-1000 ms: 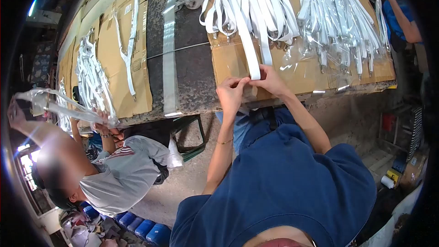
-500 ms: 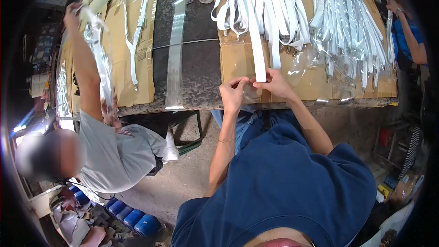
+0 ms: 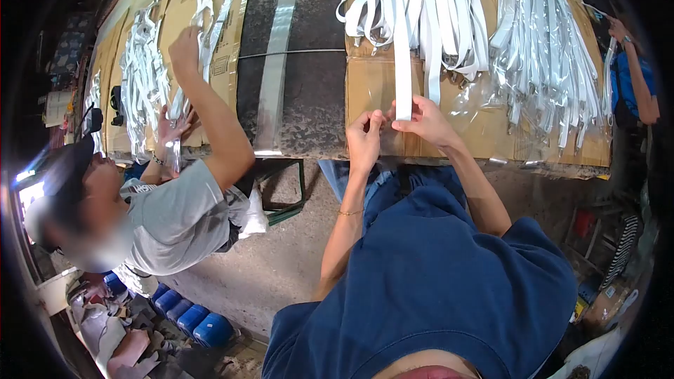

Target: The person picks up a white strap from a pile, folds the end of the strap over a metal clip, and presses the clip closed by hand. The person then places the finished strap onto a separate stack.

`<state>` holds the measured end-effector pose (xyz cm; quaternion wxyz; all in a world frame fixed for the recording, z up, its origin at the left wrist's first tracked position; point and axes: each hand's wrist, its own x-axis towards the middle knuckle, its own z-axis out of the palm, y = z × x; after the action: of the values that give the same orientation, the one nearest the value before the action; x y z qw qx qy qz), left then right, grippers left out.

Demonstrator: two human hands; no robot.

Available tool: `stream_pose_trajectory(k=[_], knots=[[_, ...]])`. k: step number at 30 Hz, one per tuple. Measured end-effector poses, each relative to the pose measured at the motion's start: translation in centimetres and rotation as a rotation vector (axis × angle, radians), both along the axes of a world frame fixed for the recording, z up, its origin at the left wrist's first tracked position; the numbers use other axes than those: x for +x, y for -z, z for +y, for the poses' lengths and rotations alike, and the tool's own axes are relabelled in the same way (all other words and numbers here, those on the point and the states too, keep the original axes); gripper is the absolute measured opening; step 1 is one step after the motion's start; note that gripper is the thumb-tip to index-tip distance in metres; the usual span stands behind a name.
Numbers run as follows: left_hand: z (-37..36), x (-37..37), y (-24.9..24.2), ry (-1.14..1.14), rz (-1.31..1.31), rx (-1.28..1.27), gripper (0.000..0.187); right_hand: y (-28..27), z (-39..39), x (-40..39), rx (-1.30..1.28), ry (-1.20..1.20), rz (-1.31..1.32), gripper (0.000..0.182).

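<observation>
Pinching the lower end of a white strap [image 3: 403,74], the right hand's [image 3: 432,126] grip is clamped on it. At nine o'clock, the left hand [image 3: 363,142] is clear of the strap, fingertips together; contents cannot be told. The strap extends toward twelve o'clock over cardboard [image 3: 365,90].

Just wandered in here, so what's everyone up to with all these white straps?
The person wearing the camera stands at a long table. Their right hand pinches the end of a white strap; their left hand is just beside it, though what its fingertips hold is unclear. More loose straps and some in clear plastic lie on cardboard ahead. To the left, a co-worker in grey has both hands at other straps.
</observation>
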<state>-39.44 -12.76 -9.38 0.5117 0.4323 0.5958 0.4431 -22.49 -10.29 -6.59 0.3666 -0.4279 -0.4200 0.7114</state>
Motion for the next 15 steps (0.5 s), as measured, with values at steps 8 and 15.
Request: stream_pose_trajectory(k=[8,15], knots=[[0.2,0.1,-1.5,0.126,-0.088,0.052,0.022,2.5,-0.4,-0.7,0.185,0.049,-0.195,0.032],[0.2,0.3,-0.7,-0.091,-0.126,-0.027,0.011,1.5,0.1,0.1,0.122,-0.039,-0.162,0.030]])
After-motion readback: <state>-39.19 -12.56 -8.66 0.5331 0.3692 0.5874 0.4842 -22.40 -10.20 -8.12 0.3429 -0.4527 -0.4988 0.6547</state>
